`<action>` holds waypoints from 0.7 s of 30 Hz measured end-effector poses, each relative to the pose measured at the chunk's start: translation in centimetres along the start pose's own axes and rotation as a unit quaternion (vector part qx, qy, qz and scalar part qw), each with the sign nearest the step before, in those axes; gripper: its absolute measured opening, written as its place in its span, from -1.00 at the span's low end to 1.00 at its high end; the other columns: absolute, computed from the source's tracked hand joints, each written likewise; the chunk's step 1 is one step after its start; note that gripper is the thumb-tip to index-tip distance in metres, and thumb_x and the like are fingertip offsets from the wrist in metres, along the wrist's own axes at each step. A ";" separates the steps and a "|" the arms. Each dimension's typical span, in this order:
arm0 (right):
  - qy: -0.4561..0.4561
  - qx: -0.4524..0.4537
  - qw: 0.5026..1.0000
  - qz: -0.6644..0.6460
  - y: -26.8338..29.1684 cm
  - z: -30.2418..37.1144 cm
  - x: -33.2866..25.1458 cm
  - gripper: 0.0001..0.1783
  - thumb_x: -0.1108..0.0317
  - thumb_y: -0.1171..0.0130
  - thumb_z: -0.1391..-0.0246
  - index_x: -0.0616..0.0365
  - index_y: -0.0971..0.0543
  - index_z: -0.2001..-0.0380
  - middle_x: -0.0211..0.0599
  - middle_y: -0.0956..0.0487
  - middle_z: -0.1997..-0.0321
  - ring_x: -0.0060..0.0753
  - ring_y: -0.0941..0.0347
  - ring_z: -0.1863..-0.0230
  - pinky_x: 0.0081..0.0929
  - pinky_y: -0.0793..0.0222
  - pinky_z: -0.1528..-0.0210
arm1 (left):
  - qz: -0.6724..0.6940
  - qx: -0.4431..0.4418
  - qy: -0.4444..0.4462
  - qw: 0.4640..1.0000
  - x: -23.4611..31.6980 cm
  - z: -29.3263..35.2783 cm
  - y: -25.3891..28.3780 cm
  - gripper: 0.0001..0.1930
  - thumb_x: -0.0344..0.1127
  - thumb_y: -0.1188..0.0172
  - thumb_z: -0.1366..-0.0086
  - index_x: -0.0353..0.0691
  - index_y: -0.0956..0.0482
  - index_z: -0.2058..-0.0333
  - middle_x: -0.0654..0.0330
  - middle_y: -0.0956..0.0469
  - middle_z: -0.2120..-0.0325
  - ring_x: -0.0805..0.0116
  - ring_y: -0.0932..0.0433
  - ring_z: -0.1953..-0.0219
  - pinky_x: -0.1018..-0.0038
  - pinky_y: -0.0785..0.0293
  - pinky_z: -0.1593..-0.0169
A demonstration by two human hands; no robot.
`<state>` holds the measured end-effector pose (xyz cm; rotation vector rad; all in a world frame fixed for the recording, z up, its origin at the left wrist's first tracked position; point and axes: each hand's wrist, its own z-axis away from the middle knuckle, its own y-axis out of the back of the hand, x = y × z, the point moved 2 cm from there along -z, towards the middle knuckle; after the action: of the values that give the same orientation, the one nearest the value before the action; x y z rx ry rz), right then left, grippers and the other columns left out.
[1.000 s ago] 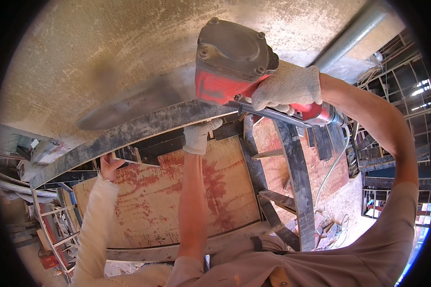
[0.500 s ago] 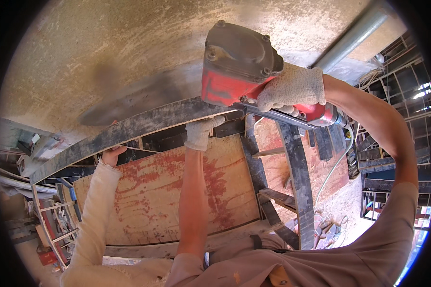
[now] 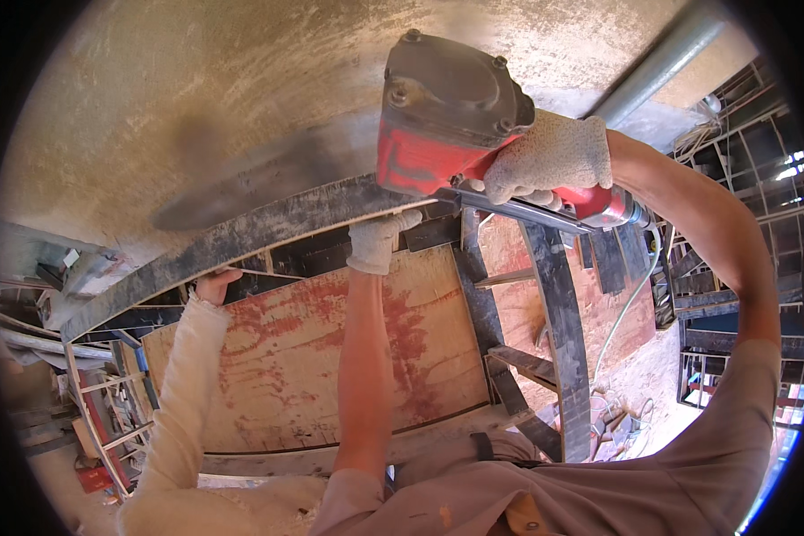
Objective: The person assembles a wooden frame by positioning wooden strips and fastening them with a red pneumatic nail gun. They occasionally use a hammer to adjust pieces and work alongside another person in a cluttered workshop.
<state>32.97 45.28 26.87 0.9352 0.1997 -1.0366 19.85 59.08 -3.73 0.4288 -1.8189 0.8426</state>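
A red and dark grey nail gun (image 3: 438, 116) is in the grip of my gloved right hand (image 3: 545, 161), its nose against the right part of a long, dark, curved board (image 3: 232, 241). Just below the gun's head, my gloved left hand (image 3: 372, 243) is closed at the board's lower edge; some of its fingers are hidden behind the wood. Farther left, a co-worker's bare hand (image 3: 214, 284), in a cream sleeve, touches the same board from below. An air hose (image 3: 657, 246) hangs from the gun's handle end.
A rough concrete surface (image 3: 196, 98) rises above the board, with a grey pipe (image 3: 661, 67) at upper right. Red-stained plywood (image 3: 330, 357) lies below. Dark timber ribs (image 3: 554, 330) cross at right. A ladder-like frame (image 3: 107, 411) stands at far left.
The nail gun and my right hand have shifted very slightly up and right in the view. The co-worker's fingertip above the board no longer shows. Both my grips stay the same.
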 end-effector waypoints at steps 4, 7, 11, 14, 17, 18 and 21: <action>-0.009 -0.025 0.999 -0.046 -0.3 2.3 1.5 -0.86 0.41 -0.29 0.02 0.20 -0.57 0.37 -0.51 -0.36 0.66 -0.60 -0.33 0.70 -0.56 -0.41 0.66 | 0.009 0.005 0.004 1.000 0.9 0.2 -0.1 -0.44 -0.45 -0.57 -0.02 -0.23 -0.60 -0.04 0.20 -0.62 -0.01 0.31 -0.57 -0.04 0.38 -0.50 -0.12; 0.017 0.032 0.996 -0.086 -0.6 6.1 7.6 -0.65 0.34 -0.37 -0.04 0.23 -0.58 0.11 -0.50 -0.46 0.56 -0.66 -0.40 0.64 -0.61 -0.47 0.62 | 0.026 0.002 0.011 1.000 1.0 0.3 -1.2 -0.43 -0.45 -0.57 -0.03 -0.23 -0.59 -0.05 0.19 -0.62 -0.03 0.31 -0.56 -0.06 0.38 -0.50 -0.12; 0.053 0.101 0.972 -0.206 -2.7 14.3 16.3 -0.44 0.40 -0.53 0.05 0.15 -0.58 -0.06 -0.43 -0.66 0.18 -0.65 -0.56 0.35 -0.62 -0.56 0.32 | 0.085 0.017 0.001 0.996 1.8 1.9 -1.8 -0.42 -0.45 -0.57 -0.04 -0.24 -0.58 -0.07 0.18 -0.61 -0.05 0.30 -0.56 -0.07 0.38 -0.49 -0.13; -0.058 0.257 0.918 -0.295 -7.9 21.4 18.5 -0.64 0.47 -0.38 0.05 0.16 -0.60 0.12 -0.47 -0.53 0.47 -0.65 -0.39 0.60 -0.56 -0.32 0.58 | -0.255 0.096 -0.087 0.958 3.0 4.9 -1.7 -0.38 -0.23 -0.46 -0.21 -0.31 -0.48 -0.20 0.07 -0.53 -0.17 0.11 -0.45 -0.23 0.28 -0.35 -0.31; -0.120 0.235 0.888 -0.377 -13.0 24.0 24.2 -0.74 0.48 -0.31 0.06 0.14 -0.61 0.22 -0.49 -0.48 0.60 -0.63 -0.35 0.69 -0.52 -0.22 0.66 | -0.279 0.143 -0.082 0.946 2.8 8.6 -6.4 -0.27 -0.06 -0.36 -0.33 -0.40 -0.36 -0.31 -0.07 -0.42 -0.27 -0.03 -0.35 -0.33 0.23 -0.24 -0.40; -0.153 0.240 0.896 -0.342 -14.8 24.6 29.3 -0.76 0.47 -0.30 0.06 0.13 -0.61 0.24 -0.49 -0.48 0.60 -0.61 -0.35 0.69 -0.52 -0.22 0.67 | -0.243 0.154 -0.059 0.956 1.9 9.8 -9.2 -0.24 -0.03 -0.33 -0.35 -0.42 -0.32 -0.34 -0.11 -0.39 -0.30 -0.06 -0.32 -0.35 0.23 -0.22 -0.42; -0.275 0.229 0.891 -0.279 -21.2 24.7 44.3 -0.78 0.42 -0.29 0.06 0.20 -0.58 0.29 -0.41 -0.50 0.58 -0.53 -0.39 0.68 -0.47 -0.28 0.67 | -0.198 0.164 0.052 0.965 3.0 18.0 -17.0 -0.10 0.09 -0.25 -0.40 -0.57 -0.14 -0.38 -0.34 -0.21 -0.35 -0.17 -0.25 -0.39 0.16 -0.14 -0.46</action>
<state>32.72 -5.48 5.69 0.9814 -0.2872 -1.9004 17.55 34.75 1.05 0.9101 -1.4294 0.8651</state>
